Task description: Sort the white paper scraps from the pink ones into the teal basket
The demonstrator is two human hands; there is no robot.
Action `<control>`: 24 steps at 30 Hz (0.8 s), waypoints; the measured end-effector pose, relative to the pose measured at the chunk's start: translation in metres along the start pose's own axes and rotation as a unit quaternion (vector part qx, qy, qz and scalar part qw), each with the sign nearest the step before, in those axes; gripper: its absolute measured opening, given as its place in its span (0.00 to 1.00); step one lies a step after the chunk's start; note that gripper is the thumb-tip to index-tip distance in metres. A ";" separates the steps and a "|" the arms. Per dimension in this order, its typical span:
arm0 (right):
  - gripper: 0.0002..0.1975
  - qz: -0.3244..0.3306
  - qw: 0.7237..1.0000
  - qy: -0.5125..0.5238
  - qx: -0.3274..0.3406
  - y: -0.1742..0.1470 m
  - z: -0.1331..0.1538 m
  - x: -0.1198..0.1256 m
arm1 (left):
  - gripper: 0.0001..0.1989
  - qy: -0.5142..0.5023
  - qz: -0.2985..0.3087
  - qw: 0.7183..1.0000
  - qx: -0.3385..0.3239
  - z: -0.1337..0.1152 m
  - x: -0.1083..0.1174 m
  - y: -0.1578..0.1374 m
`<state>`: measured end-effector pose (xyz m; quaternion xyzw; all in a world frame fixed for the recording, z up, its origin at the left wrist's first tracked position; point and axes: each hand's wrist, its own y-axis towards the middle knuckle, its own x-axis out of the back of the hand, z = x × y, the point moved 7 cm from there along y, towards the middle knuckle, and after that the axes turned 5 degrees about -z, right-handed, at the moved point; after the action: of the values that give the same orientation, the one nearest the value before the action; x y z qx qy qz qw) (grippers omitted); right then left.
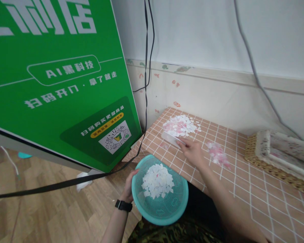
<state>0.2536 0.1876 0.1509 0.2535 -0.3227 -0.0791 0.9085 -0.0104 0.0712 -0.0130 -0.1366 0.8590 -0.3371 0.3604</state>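
From where I stand: green panel (53,84) fills the left; grid-patterned table (243,179) to the right. Wicker basket (252,146) at the table's far right. Black strap (66,183) cuts across the panel and the table's near left corner. Teal colander (178,202) below the table edge, left hand (128,187) curled round its rim, white flakes (158,182) inside. Right hand (192,152) closed on a flat white piece (170,138), just beside a heap (179,125) of pink-white flakes on the table. Second patch (218,154) near the right forearm. Panel reads "AI黑科技", "扫码开门·拿了就走", "扫码购买更多商品" (top line cropped), above a round scan code (116,137).
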 end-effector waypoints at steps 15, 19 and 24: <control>0.19 0.059 0.951 -0.239 0.190 -0.066 0.071 -0.070 | 0.07 0.005 -0.025 1.000 -0.008 -0.003 -0.005 -0.006; 0.20 0.009 0.953 -0.269 0.138 -0.077 0.050 -0.036 | 0.07 0.012 -0.036 0.999 -0.019 -0.001 0.006 0.001; 0.20 -0.057 0.948 -0.308 0.054 -0.088 0.004 0.017 | 0.08 0.013 0.011 1.000 0.019 0.008 0.000 0.002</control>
<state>0.2659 0.1051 0.1176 0.2835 -0.5755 -0.1872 0.7439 -0.0049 0.0685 -0.0185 -0.1157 0.8584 -0.3511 0.3557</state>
